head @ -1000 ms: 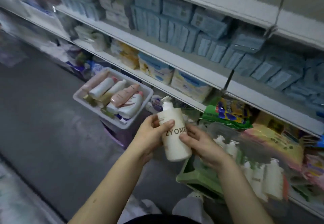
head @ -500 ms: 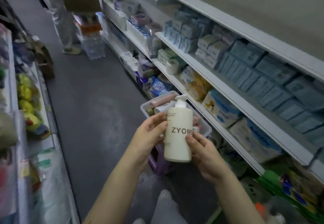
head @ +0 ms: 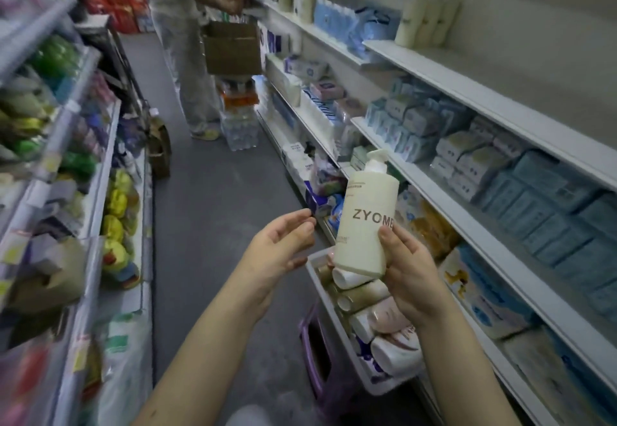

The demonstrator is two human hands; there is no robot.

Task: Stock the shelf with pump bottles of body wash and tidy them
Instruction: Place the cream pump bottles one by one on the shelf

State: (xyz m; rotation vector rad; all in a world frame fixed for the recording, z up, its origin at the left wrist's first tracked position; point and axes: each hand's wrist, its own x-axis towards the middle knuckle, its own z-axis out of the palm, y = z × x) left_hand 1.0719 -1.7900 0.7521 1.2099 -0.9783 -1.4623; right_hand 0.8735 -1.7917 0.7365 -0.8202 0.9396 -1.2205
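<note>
Standing in a shop aisle, a person holds a cream pump bottle [head: 365, 222] marked ZYOME upright, tilted slightly, in front of the chest. The right hand [head: 410, 268] grips its lower half, the thumb pressed on the front just under the lettering and the fingers curled round the back. The left hand [head: 280, 248] hangs at the bottle's 9 o'clock, near it but apart, palm turned toward it, its fingers loosely spread and holding nothing.

Below the bottle, at its 6 o'clock, a white tray [head: 384, 387] sits on a purple stool [head: 317, 359] and holds more bottles lying on their sides, cream, gold and pink.

At the person's 3 o'clock runs a white shelf unit [head: 467, 91]; its middle shelves carry pale blue packs [head: 551, 208], and at 1 o'clock, higher up, a few cream bottles [head: 427, 15] stand together on a mostly bare shelf.

Far down the aisle at 12 o'clock, another person [head: 187, 41] reaches toward the shelves beside an open cardboard box [head: 232, 48].
</note>
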